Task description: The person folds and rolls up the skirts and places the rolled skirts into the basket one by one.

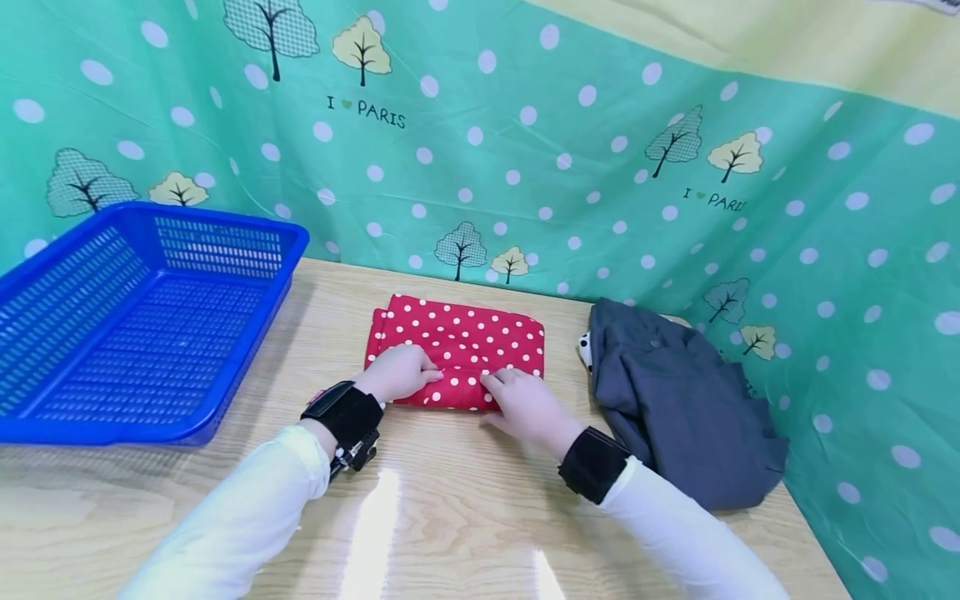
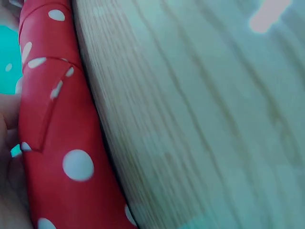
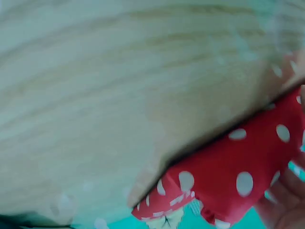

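Observation:
A red cloth with white polka dots [image 1: 472,329] lies folded into a rough rectangle on the wooden table, its near edge turned over into a thick fold. At the left part of that fold my left hand [image 1: 397,372] grips the fabric between thumb and fingers. My right hand [image 1: 528,407] pinches the same fold farther right, thumb low at the near edge. In the left wrist view the rounded fold [image 2: 66,129] shows a stitched seam, with fingers along its far side. The right wrist view shows the cloth's end [image 3: 233,167] with fingers [image 3: 286,202] behind it.
A blue plastic basket [image 1: 217,387] with mesh sides stands at the left. To the right lies a dark grey garment [image 1: 690,408] in a heap, a white-and-black spotted piece [image 1: 585,351] showing at its edge. A green dotted curtain [image 1: 480,158] hangs behind the table [image 1: 442,508].

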Action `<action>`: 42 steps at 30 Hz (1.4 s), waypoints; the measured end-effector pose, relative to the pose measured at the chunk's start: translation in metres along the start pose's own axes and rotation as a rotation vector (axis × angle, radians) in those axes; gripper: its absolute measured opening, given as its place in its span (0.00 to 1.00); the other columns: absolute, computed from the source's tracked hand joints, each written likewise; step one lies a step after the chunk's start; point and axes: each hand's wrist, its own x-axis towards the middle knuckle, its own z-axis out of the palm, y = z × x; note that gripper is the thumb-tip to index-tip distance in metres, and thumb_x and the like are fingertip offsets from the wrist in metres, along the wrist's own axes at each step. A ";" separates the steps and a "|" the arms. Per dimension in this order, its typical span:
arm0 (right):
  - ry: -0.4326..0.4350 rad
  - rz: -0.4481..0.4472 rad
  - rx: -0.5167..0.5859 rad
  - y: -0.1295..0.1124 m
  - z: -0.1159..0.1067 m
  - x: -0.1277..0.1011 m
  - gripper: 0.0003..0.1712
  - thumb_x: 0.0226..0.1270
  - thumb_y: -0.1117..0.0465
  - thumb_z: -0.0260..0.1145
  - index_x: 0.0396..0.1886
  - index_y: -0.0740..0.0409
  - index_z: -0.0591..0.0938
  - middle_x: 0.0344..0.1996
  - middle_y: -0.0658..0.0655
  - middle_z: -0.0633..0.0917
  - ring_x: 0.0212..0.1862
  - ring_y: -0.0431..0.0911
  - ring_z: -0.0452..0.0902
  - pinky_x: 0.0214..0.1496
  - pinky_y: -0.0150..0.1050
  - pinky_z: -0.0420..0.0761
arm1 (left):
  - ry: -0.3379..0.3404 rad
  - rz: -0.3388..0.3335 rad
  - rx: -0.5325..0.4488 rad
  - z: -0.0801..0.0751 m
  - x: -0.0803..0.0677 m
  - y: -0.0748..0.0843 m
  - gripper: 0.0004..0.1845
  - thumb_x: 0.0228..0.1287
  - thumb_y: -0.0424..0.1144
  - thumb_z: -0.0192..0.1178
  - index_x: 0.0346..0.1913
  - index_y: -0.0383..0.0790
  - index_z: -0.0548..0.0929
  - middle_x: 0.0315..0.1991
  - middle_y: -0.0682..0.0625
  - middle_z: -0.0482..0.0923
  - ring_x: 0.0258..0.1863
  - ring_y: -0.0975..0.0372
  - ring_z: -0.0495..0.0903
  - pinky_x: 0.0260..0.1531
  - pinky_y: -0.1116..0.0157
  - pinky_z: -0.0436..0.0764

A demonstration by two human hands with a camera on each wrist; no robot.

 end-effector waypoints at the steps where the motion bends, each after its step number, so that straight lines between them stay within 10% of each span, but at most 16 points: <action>1: 0.010 -0.004 -0.014 -0.001 0.002 0.001 0.35 0.50 0.45 0.74 0.57 0.55 0.76 0.45 0.56 0.83 0.46 0.46 0.80 0.50 0.38 0.81 | 0.021 0.021 0.017 0.000 -0.002 0.002 0.10 0.58 0.43 0.66 0.35 0.38 0.88 0.23 0.51 0.82 0.28 0.62 0.79 0.36 0.66 0.77; 6: 0.107 -0.032 -0.016 -0.004 0.010 0.005 0.28 0.50 0.52 0.75 0.50 0.58 0.78 0.39 0.57 0.84 0.40 0.46 0.81 0.45 0.38 0.82 | 0.097 0.140 0.161 0.000 -0.014 0.013 0.11 0.54 0.41 0.69 0.35 0.37 0.85 0.26 0.50 0.82 0.31 0.59 0.81 0.40 0.63 0.80; 13: 0.078 -0.007 0.107 0.010 0.009 0.010 0.30 0.51 0.52 0.75 0.54 0.57 0.79 0.43 0.55 0.84 0.44 0.46 0.81 0.49 0.40 0.81 | -0.041 0.162 0.198 0.004 -0.025 0.020 0.30 0.49 0.44 0.72 0.52 0.29 0.78 0.44 0.41 0.79 0.47 0.52 0.79 0.53 0.57 0.76; 18: 0.049 -0.009 0.211 0.018 0.012 0.012 0.29 0.54 0.52 0.73 0.55 0.56 0.79 0.46 0.56 0.84 0.46 0.47 0.81 0.52 0.40 0.80 | -0.017 0.155 0.217 0.011 -0.023 0.016 0.30 0.50 0.40 0.72 0.56 0.30 0.77 0.48 0.39 0.73 0.53 0.50 0.73 0.58 0.56 0.72; 30: -0.122 0.154 0.517 0.028 0.004 0.017 0.27 0.57 0.55 0.71 0.57 0.56 0.80 0.48 0.54 0.84 0.50 0.47 0.77 0.54 0.41 0.78 | 0.012 0.152 0.030 0.007 -0.020 0.005 0.24 0.58 0.39 0.65 0.57 0.33 0.78 0.50 0.41 0.80 0.52 0.51 0.79 0.55 0.55 0.76; 42: -0.391 0.361 0.784 0.039 0.003 0.027 0.27 0.60 0.55 0.67 0.60 0.54 0.77 0.53 0.57 0.77 0.55 0.49 0.69 0.57 0.47 0.74 | -0.179 0.069 -0.149 0.000 -0.014 -0.005 0.22 0.64 0.41 0.60 0.60 0.42 0.77 0.55 0.44 0.78 0.55 0.53 0.75 0.53 0.56 0.76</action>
